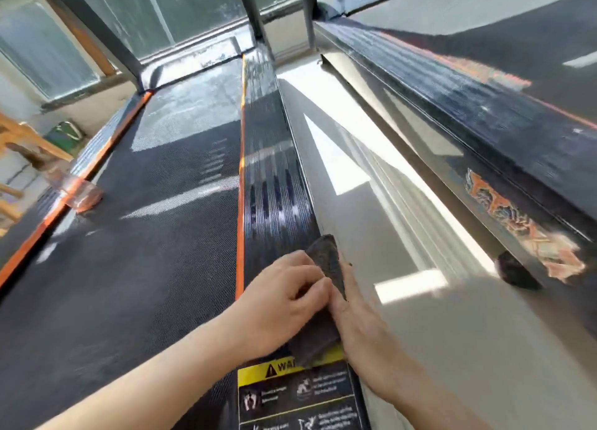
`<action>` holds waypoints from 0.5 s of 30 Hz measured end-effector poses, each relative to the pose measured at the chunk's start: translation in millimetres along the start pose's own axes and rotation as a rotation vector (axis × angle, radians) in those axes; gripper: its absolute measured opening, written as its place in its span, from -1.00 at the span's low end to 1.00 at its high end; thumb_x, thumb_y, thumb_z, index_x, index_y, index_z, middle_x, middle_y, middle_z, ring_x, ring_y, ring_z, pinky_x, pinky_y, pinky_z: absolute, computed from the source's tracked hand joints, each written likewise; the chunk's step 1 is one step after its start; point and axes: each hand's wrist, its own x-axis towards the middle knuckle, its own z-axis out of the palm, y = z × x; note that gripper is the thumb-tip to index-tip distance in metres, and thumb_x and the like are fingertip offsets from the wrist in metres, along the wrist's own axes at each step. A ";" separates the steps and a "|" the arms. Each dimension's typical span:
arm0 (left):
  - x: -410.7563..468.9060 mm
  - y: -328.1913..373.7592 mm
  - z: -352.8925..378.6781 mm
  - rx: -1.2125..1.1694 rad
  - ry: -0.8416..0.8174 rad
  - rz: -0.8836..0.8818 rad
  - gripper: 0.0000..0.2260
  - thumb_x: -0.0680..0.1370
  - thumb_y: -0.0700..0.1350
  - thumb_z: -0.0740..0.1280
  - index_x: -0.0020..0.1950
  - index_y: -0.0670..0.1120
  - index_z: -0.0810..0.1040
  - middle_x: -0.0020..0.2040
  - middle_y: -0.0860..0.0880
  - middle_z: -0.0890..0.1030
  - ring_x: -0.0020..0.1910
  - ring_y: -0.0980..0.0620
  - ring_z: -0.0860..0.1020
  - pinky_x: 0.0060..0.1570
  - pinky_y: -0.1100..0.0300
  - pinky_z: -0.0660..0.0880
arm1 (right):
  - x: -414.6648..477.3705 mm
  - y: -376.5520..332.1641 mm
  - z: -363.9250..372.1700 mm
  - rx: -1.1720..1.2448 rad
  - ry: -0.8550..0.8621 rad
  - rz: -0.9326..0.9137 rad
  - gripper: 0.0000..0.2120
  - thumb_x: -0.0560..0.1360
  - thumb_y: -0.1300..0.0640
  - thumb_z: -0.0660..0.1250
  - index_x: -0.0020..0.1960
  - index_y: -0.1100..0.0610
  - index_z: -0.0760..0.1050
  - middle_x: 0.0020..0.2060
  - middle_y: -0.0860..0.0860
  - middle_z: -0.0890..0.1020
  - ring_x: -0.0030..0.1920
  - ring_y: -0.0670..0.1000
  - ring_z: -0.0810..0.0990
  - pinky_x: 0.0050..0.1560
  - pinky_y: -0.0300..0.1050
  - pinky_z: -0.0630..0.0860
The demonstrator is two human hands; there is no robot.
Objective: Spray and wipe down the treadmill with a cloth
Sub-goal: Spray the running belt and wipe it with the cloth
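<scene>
On the ribbed treadmill side rail, dark cloth (folded), left hand gripping it, right hand flat against it.

**Warning label**, at 6 o'clock in the view, on the right side rail of the treadmill. Its yellow header band carries a black triangle with an exclamation mark and the letters "WAR". The rest of the word lies under the cloth. Below it, black panels pair white pictograms with small white lines, too blurred to read. At 3 o'clock, a peeling orange decal on the neighbouring machine is illegible.
</scene>
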 end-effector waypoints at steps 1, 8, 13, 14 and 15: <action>6.1 -0.6 3.7 0.116 0.055 0.027 -0.66 0.61 0.09 0.12 -0.10 -0.06 0.59 0.01 0.09 0.48 0.04 0.11 0.45 0.11 0.11 0.39 | 7.3 1.8 -0.9 0.043 0.002 0.010 -0.05 0.33 -0.54 -0.11 0.61 -0.15 -0.15 0.54 -0.16 0.21 0.52 -0.15 0.19 0.54 -0.05 0.13; 56.4 -16.0 8.8 0.334 0.086 0.062 -0.54 0.63 0.09 -0.05 0.43 -0.08 0.34 0.51 -0.01 0.28 0.51 0.06 0.17 0.49 0.08 0.11 | 83.6 12.2 -13.8 0.269 -0.004 0.012 -0.35 0.64 -0.21 -0.03 0.61 0.13 0.04 0.57 0.05 0.20 0.56 -0.03 0.16 0.55 0.00 0.11; 116.2 -45.9 -10.0 0.390 -0.043 -0.097 -0.52 0.69 0.04 -0.06 0.60 -0.03 0.03 0.61 0.03 -0.04 0.48 0.28 -0.24 0.38 0.41 -0.40 | 144.9 4.3 -25.3 0.319 -0.018 0.006 -0.42 0.67 -0.17 0.01 0.51 0.23 0.22 0.45 0.19 0.38 0.45 0.13 0.36 0.50 0.09 0.23; 122.9 -51.3 -13.7 0.386 -0.055 -0.116 -0.52 0.69 0.06 -0.07 0.60 -0.02 0.02 0.61 0.03 -0.06 0.51 0.23 -0.23 0.43 0.34 -0.36 | 155.1 0.3 -26.5 0.310 -0.016 0.023 -0.47 0.67 -0.17 0.02 0.44 0.20 0.30 0.35 0.17 0.46 0.36 0.10 0.44 0.47 0.06 0.28; 127.0 -56.6 -16.4 0.388 -0.071 -0.124 -0.52 0.68 0.07 -0.08 0.60 0.00 0.01 0.61 0.03 -0.08 0.55 0.17 -0.21 0.49 0.24 -0.29 | 164.4 -2.3 -27.5 0.297 -0.006 0.045 -0.52 0.66 -0.18 0.04 0.38 0.15 0.35 0.24 0.12 0.50 0.24 0.04 0.49 0.41 0.01 0.35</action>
